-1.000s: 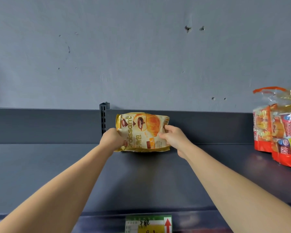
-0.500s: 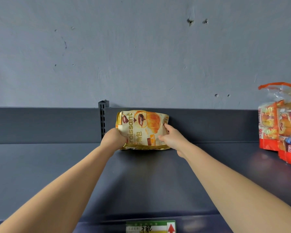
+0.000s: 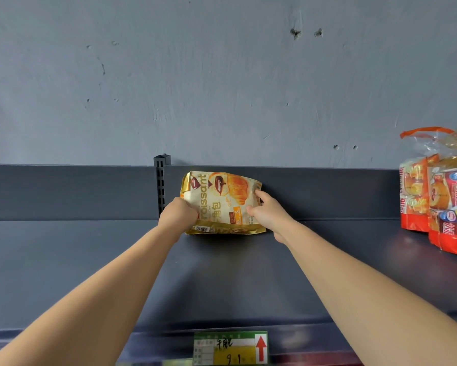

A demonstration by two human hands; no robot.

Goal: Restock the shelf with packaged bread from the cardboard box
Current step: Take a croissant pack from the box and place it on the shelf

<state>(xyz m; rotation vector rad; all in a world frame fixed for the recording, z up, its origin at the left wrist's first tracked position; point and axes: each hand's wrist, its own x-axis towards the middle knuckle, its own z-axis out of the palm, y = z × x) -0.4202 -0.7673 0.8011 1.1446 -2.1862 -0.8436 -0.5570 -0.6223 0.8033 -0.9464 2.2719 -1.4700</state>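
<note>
A gold and white croissant bag [image 3: 222, 199] stands on its side against the back panel of the dark grey shelf [image 3: 90, 260], its bottom edge on the shelf board. My left hand [image 3: 178, 213] grips the bag's left end. My right hand [image 3: 268, 212] holds its right end, fingers over the front. The cardboard box is out of view.
Red and orange bread bags [image 3: 438, 199] stand at the shelf's right end. A slotted metal upright [image 3: 161, 186] rises just left of the croissant bag. A green and yellow price tag [image 3: 230, 348] sits on the shelf's front lip. A grey wall is behind.
The croissant bag has settled down against the back panel with its lower edge on the shelf; both hands stay on it. The view has shifted slightly.
</note>
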